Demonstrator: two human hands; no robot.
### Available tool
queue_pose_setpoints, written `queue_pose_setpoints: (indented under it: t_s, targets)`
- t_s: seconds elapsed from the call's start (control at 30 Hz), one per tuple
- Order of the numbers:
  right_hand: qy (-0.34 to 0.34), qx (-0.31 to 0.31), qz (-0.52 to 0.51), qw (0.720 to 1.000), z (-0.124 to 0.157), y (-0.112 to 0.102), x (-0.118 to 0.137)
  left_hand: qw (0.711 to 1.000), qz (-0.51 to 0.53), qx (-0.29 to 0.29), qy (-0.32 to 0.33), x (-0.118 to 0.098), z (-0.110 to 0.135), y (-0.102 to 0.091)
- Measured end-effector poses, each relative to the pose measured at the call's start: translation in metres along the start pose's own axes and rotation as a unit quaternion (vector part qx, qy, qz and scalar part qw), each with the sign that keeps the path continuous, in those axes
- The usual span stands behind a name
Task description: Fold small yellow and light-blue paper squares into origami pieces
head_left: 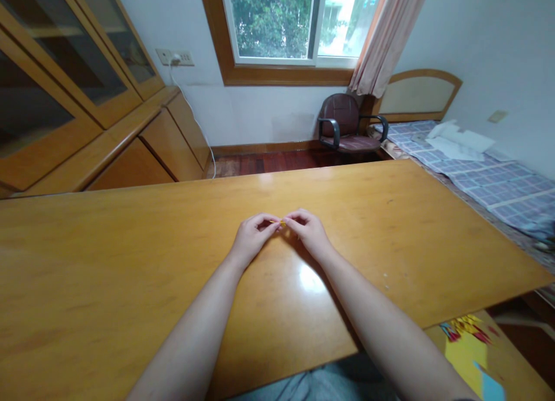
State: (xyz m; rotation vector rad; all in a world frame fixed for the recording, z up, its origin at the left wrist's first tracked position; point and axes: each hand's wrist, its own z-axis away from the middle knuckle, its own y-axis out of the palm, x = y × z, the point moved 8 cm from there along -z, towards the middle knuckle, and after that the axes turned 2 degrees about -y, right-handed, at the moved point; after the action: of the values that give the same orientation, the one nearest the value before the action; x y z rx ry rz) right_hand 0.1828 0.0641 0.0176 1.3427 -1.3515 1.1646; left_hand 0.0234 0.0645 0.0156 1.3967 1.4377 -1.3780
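Just above the wooden table [143, 262], a small, thin yellow piece [282, 223] is pinched between the fingertips of both hands. It looks like a narrow strip or string, but is too small to name surely. My left hand [256, 234] comes in from the left, thumb and fingers closed on one end. From the other side my right hand [309, 230] pinches it too, its fingertips almost touching the left ones. The fingers hide most of the piece.
Below the table's right front edge, a lower surface holds a yellow sheet [466, 360], a light blue piece [492, 383] and a pile of small yellow and red pieces [466, 327]. Beyond the table stand an armchair [342, 120], a bed [489, 175] and a cabinet [130, 140].
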Motion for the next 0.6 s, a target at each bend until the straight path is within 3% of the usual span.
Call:
queue_pose_setpoints:
  t_s: [0.4,0.6]
  targets:
    - [0.018,0.000,-0.005,1.000,0.000,0.002,-0.004,0.996,0.071,0.000,-0.055,0.007,0.000,0.002]
    - [0.030,-0.002,-0.015,0.999,0.002,0.002,-0.002,0.994,0.077,-0.032,-0.071,0.011,-0.002,-0.003]
